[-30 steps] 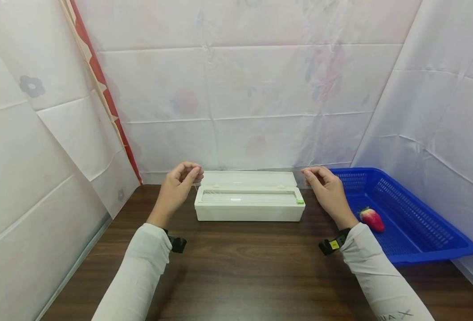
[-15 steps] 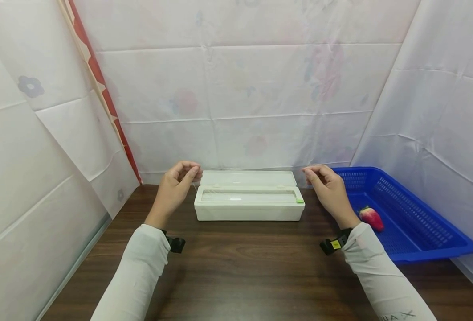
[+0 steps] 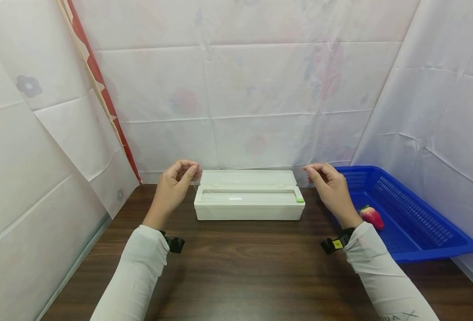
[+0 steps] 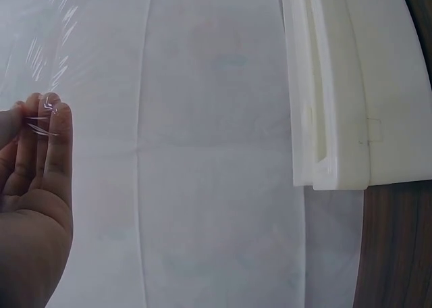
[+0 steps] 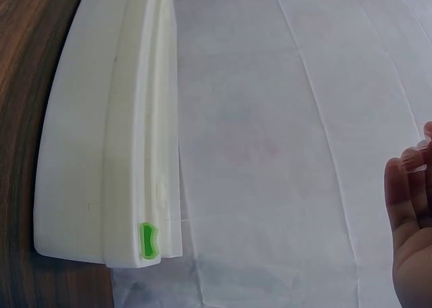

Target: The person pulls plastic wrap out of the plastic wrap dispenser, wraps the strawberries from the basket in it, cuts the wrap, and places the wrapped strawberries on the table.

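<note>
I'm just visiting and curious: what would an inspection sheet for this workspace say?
Surface: dark wood-grain table.
Job's things: white box, its lid open at the back; clear film held up.
Clutter: blue basket on the right, with a strawberry in it.
Hands: left hand and right hand at either side of the box, each pinching film.
Cables: nothing seen.
Surroundings: pale, creased sheets; red-edged strip at left.
</note>
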{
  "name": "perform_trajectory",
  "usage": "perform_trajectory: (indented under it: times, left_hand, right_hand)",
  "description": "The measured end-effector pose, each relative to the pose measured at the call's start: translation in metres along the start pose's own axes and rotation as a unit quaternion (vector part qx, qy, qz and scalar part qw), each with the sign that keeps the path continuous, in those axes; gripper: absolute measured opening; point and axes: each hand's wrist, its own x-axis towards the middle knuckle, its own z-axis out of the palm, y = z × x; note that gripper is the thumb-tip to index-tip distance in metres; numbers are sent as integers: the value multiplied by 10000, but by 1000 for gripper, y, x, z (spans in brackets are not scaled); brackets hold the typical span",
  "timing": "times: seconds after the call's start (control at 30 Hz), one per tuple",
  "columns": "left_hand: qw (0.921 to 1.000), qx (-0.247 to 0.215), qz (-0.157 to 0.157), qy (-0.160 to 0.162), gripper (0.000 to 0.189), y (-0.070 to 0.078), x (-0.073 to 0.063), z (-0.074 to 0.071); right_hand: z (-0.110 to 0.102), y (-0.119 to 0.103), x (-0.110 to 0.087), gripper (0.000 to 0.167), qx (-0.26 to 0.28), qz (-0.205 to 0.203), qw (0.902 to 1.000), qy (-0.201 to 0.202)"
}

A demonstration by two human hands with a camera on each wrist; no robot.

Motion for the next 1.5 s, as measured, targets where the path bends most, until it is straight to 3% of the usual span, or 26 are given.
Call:
perform_trajectory:
  times: [0.33, 1.5]
  left_hand:
    - [9999, 32, 72, 71, 26, 6, 2, -1]
    - [9988, 58, 471, 112, 23, 24, 7, -7]
  right_hand:
    - [-5, -44, 0, 17, -101, -16, 9999, -88]
    - [-15, -59, 7, 20, 44, -78, 9999, -87]
